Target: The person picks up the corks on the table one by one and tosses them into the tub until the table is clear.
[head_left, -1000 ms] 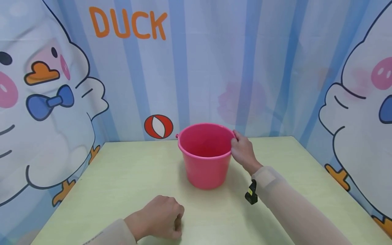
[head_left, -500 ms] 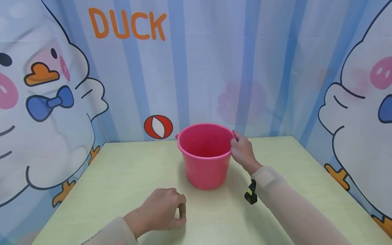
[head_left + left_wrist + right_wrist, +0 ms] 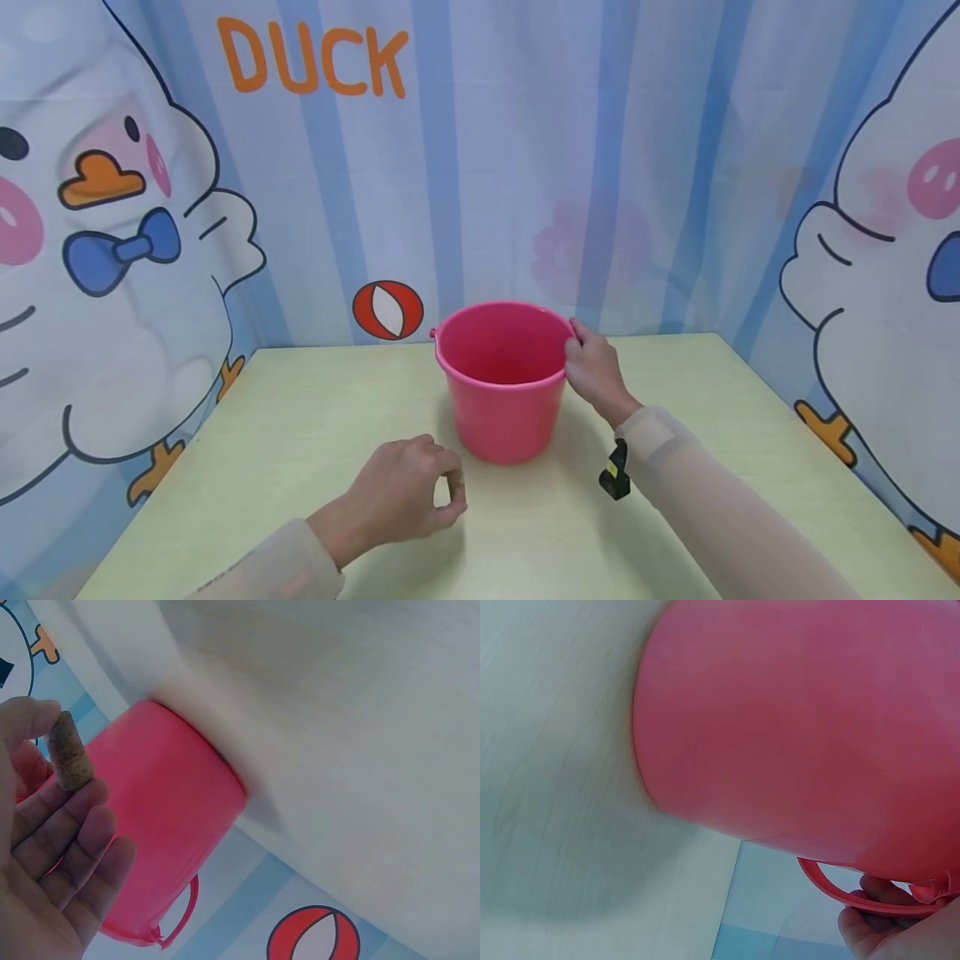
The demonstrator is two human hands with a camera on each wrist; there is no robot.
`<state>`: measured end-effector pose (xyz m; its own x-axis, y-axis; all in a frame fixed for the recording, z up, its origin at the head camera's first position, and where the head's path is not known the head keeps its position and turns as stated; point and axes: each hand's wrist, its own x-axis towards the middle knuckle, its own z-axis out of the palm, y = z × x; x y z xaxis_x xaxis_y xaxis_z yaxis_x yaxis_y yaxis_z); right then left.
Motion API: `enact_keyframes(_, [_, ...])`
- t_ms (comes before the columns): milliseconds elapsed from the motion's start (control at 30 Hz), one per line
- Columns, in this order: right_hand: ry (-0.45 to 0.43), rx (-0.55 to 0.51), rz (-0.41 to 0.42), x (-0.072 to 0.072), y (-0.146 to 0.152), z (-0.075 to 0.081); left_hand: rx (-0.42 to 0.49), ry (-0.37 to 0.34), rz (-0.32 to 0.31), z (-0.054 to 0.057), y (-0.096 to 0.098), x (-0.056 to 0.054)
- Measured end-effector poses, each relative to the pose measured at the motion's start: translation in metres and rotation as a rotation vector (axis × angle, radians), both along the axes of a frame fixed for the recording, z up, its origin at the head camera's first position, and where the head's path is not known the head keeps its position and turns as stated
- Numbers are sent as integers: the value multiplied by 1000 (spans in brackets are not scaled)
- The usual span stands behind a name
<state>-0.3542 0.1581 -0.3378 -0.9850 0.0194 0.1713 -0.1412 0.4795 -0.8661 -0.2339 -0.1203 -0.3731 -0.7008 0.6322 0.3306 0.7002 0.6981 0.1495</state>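
Observation:
A pink bucket [image 3: 504,421] stands upright on the table, its mouth facing up. At the bucket's right side, my right hand [image 3: 597,371] holds the rim; the right wrist view has its fingers around the pink handle [image 3: 832,891] where it joins the bucket. My left hand [image 3: 405,492] hovers in front of the bucket, a little to its left. Between thumb and index finger it pinches a cork [image 3: 70,752], seen in the left wrist view and hidden by the hand in the head view. The other fingers of that hand are loosely extended.
The pale yellow table [image 3: 322,400] ends at a blue striped curtain [image 3: 510,150] printed with ducks and a red ball [image 3: 388,310]. Similar cloth closes off both sides. A small black tag [image 3: 617,471] hangs from the right sleeve [image 3: 720,508].
My left hand has risen and moved forward toward the bucket, its thumb and finger now forming a visible ring. The right hand and the bucket have stayed in place.

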Motion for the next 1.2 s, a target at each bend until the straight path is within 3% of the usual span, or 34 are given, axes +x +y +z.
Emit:
enact_keyframes(533, [4,1,2,-1,0,-1,92,149,31,13,8,-7])
enact_keyframes(767, [3,-7,12,-1,1,-1,153,248,12,19,10,-11])
enact_keyframes(933, [1,2,4,-2,1,-1,212,278,1,22,11,-13])
enact_keyframes(1200, [4,8,-4,-1,1,0,223,334,3,31,12,-16])
